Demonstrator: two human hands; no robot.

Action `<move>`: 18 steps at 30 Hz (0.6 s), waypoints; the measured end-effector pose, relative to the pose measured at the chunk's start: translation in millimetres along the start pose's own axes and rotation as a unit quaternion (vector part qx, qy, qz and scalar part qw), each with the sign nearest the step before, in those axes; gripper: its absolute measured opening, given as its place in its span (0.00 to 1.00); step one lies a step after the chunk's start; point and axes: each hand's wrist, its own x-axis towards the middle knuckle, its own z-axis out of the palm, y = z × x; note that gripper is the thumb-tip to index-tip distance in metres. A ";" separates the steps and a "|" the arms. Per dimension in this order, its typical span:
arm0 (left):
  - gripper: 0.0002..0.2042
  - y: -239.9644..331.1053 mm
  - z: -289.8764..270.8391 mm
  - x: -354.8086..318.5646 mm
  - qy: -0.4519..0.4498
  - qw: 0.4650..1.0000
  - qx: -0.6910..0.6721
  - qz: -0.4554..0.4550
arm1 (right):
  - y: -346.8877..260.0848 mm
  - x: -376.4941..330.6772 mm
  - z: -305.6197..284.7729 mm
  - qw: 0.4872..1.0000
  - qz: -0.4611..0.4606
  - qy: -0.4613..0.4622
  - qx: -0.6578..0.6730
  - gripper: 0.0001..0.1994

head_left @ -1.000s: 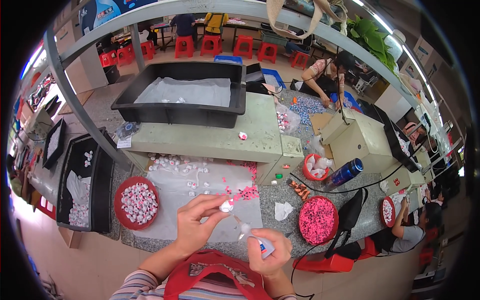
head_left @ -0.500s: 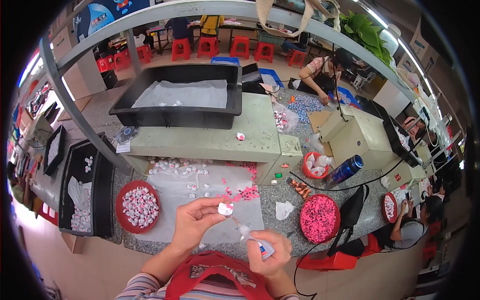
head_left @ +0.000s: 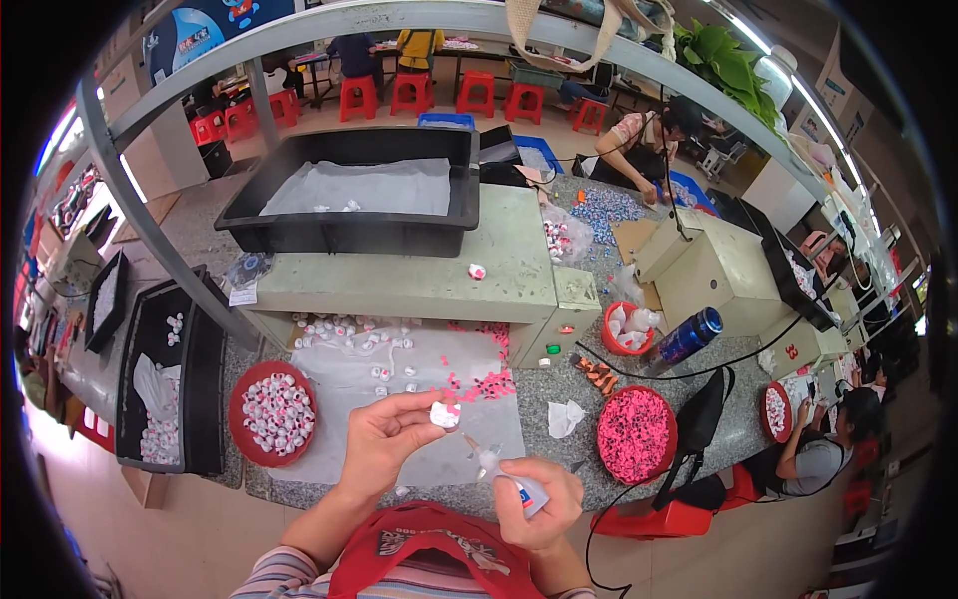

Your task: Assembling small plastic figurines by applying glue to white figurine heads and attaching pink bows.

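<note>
My left hand [head_left: 384, 439] pinches a small white round piece [head_left: 444, 415] between thumb and fingers, held above a clear plastic sheet [head_left: 399, 399]. My right hand [head_left: 544, 499] grips a small glue bottle [head_left: 509, 477] whose thin nozzle points up and left, its tip a little below the white piece. Small pink bits [head_left: 479, 384] and white pieces [head_left: 349, 334] lie scattered on the sheet beyond my hands.
A red bowl of white pieces [head_left: 271, 412] sits at the left, a red bowl of pink bits [head_left: 637, 434] at the right. A grey machine [head_left: 419, 275] carries a large black tray [head_left: 354, 195]. Black trays [head_left: 165, 384] stand far left. Other people sit at the right.
My left hand has lowered and drawn the white piece closer to the bottle's nozzle. My right hand has kept its hold on the bottle, tilting it slightly.
</note>
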 end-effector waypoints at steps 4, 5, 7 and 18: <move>0.16 -0.9 0.4 0.9 -0.006 1.000 -0.001 -0.012 | -1.3 0.4 0.6 1.000 0.009 0.002 0.002 0.08; 0.16 -1.3 0.4 1.4 -0.006 1.000 -0.001 -0.013 | -1.2 0.4 0.7 1.000 0.011 0.003 0.002 0.08; 0.16 -2.0 0.4 1.9 -0.006 1.000 -0.005 -0.010 | -0.5 -0.6 0.3 1.000 0.020 0.002 0.004 0.08; 0.17 -3.6 1.2 1.3 0.008 1.000 -0.002 -0.016 | 5.4 -1.9 0.4 1.000 0.020 -0.008 0.016 0.08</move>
